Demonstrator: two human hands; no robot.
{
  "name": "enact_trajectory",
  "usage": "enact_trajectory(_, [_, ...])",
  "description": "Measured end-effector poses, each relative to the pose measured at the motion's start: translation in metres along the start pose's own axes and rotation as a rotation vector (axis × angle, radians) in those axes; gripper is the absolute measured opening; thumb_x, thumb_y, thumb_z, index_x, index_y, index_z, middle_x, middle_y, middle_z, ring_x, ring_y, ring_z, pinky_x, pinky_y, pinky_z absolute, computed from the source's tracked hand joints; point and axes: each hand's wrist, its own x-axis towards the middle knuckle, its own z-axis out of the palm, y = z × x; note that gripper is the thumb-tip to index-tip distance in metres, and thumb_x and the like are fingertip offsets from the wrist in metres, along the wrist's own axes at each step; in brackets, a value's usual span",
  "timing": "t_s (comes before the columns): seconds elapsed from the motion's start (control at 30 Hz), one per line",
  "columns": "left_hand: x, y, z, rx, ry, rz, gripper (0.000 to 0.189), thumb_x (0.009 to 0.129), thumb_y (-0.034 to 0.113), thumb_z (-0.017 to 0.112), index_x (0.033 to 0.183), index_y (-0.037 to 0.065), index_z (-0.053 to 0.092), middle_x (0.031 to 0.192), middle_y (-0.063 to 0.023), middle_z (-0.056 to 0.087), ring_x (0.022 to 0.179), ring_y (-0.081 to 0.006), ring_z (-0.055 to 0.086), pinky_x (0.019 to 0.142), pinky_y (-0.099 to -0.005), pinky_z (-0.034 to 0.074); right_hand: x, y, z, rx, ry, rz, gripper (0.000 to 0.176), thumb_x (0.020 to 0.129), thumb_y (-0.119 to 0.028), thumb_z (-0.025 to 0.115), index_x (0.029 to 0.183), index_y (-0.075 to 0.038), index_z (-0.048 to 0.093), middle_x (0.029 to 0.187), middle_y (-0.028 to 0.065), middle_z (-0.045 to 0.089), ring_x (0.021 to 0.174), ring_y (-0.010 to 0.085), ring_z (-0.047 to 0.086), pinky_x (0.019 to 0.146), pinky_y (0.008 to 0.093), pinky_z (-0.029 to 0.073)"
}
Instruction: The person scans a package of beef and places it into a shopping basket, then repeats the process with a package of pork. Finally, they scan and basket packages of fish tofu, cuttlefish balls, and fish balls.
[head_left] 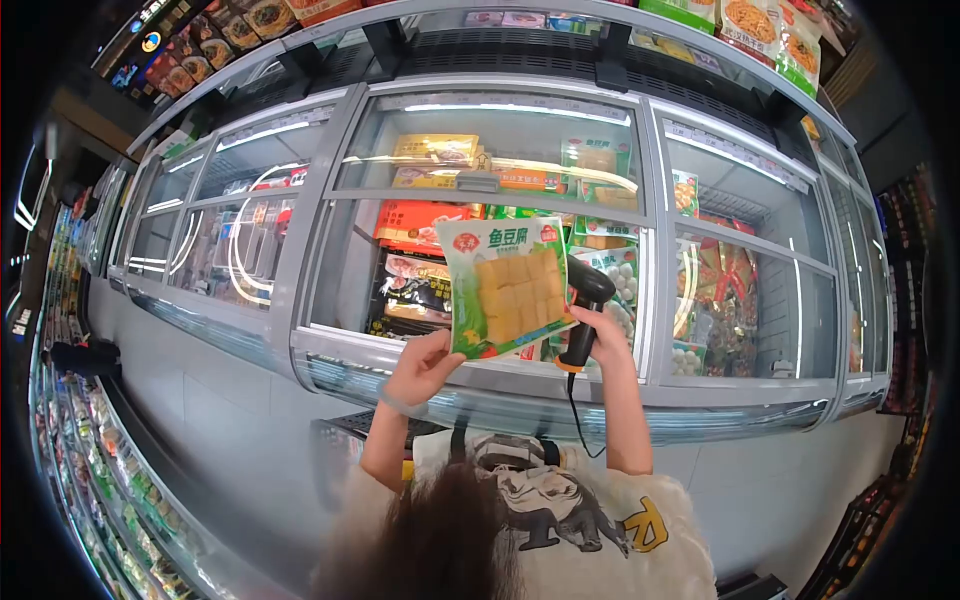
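Our left hand point(425, 365): fingers pinch the lower left corner of the fish-tofu packet point(505, 290), held upright above the freezer's front rim.
Our right hand point(603, 328): clenched round the handle of the black scanner point(589, 285), touching the packet's right edge.
Cord point(572, 400): hangs from the scanner toward our shirt.
Freezer point(720, 400): directly ahead of us, its glass lids point(500, 130) closed.
In the way: the packet hides some frozen packs point(420, 225) beneath the glass.
Farthest: noodle packs point(750, 25) on top.
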Motion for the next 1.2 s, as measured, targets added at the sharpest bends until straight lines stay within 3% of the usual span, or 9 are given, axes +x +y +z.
enact_trajectory(0.27, [0.008, -0.018, -0.008, -0.095, 0.068, 0.034, 0.003, 0.08, 0.002, 0.051, 0.082, 0.0, 0.052, 0.073, 0.0016, 0.045, 0.066, -0.0037, 0.039, 0.06, -0.018, 0.033, -0.044, -0.009, 0.012, 0.131, -0.064, -0.569, 0.058, 0.06, 0.0, 0.06, 0.115, -0.003, 0.039, 0.105, 0.0097, 0.049, 0.095, 0.02, 0.051, 0.083, 0.0324, 0.041])
enact_trajectory(0.4, [0.025, -0.025, 0.005, -0.196, 0.112, 0.057, 0.011, 0.081, 0.0, 0.048, 0.092, 0.0, 0.047, 0.087, -0.0021, 0.054, 0.083, -0.0065, 0.048, 0.072, -0.0205, 0.038, -0.065, -0.033, 0.039, 0.13, 0.122, -0.718, 0.054, 0.059, 0.004, 0.056, 0.11, -0.001, 0.039, 0.098, 0.0094, 0.048, 0.086, 0.0189, 0.05, 0.078, 0.0299, 0.041])
enact_trajectory(0.43, [0.03, -0.026, 0.006, -0.247, 0.085, 0.051, 0.035, 0.078, 0.005, 0.054, 0.11, 0.002, 0.039, 0.111, -0.0106, 0.046, 0.103, -0.0148, 0.043, 0.083, -0.0266, 0.036, -0.072, -0.041, 0.051, 0.132, 0.151, -0.737, 0.053, 0.059, 0.005, 0.054, 0.109, -0.001, 0.04, 0.094, 0.0084, 0.046, 0.082, 0.0175, 0.05, 0.075, 0.029, 0.041])
enact_trajectory(0.53, [0.038, -0.003, 0.036, 0.073, 0.298, 0.286, 0.068, 0.071, 0.019, 0.064, 0.125, 0.005, 0.026, 0.127, -0.0193, 0.026, 0.118, -0.0287, 0.029, 0.089, -0.0432, 0.03, -0.069, -0.053, 0.054, 0.156, 0.201, -0.722, 0.052, 0.059, 0.006, 0.052, 0.109, -0.001, 0.04, 0.09, 0.0074, 0.045, 0.08, 0.0163, 0.049, 0.073, 0.028, 0.042])
enact_trajectory(0.63, [0.035, 0.014, 0.062, 1.107, 0.323, 0.385, 0.085, 0.064, 0.022, 0.064, 0.131, 0.007, 0.014, 0.131, -0.0258, 0.006, 0.122, -0.0372, 0.016, 0.087, -0.0549, 0.025, -0.061, -0.051, 0.06, 0.051, 0.215, -0.63, 0.042, 0.06, 0.006, 0.053, 0.1, -0.001, 0.043, 0.082, 0.0053, 0.046, 0.074, 0.0133, 0.049, 0.066, 0.0256, 0.041])
enact_trajectory(0.73, [0.038, -0.01, 0.085, 1.045, 0.242, 0.378, 0.089, 0.058, 0.025, 0.064, 0.131, 0.007, 0.015, 0.131, -0.0285, 0.004, 0.122, -0.0425, 0.008, 0.085, -0.0643, 0.013, -0.059, -0.045, 0.076, -0.071, 0.22, -0.626, 0.028, 0.061, 0.006, 0.053, 0.087, -0.002, 0.046, 0.072, 0.0028, 0.048, 0.065, 0.0108, 0.049, 0.06, 0.0233, 0.039])
enact_trajectory(0.9, [0.019, -0.025, 0.1, 0.726, 0.127, 0.273, 0.089, 0.058, 0.014, 0.061, 0.129, 0.001, 0.008, 0.129, -0.0325, 0.003, 0.12, -0.0478, 0.006, 0.095, -0.0483, 0.018, -0.048, -0.027, 0.074, -0.251, 0.258, -0.608, 0.018, 0.062, 0.002, 0.055, 0.079, -0.001, 0.051, 0.069, 0.0014, 0.05, 0.063, 0.0089, 0.048, 0.058, 0.0224, 0.038])
enact_trajectory(1.0, [0.023, -0.048, 0.113, 0.868, 0.472, 0.358, 0.086, 0.056, 0.014, 0.066, 0.128, 0.004, 0.02, 0.129, -0.0306, 0.013, 0.117, -0.0462, 0.02, 0.09, -0.0486, 0.027, -0.046, -0.019, 0.083, -0.25, 0.272, -0.587, 0.017, 0.062, 0.0, 0.056, 0.079, -0.001, 0.052, 0.068, 0.0016, 0.051, 0.062, 0.0085, 0.048, 0.058, 0.0224, 0.038])
enact_trajectory(1.2, [0.042, -0.048, 0.083, 0.666, 0.648, 0.405, 0.074, 0.056, 0.008, 0.067, 0.122, -0.001, 0.033, 0.118, -0.0235, 0.041, 0.098, -0.0349, 0.049, 0.075, -0.0351, 0.044, -0.07, -0.008, 0.112, -0.379, 0.273, -0.709, 0.017, 0.066, 0.001, 0.054, 0.083, 0.0, 0.052, 0.071, 0.0025, 0.052, 0.063, 0.0076, 0.048, 0.057, 0.0211, 0.038])
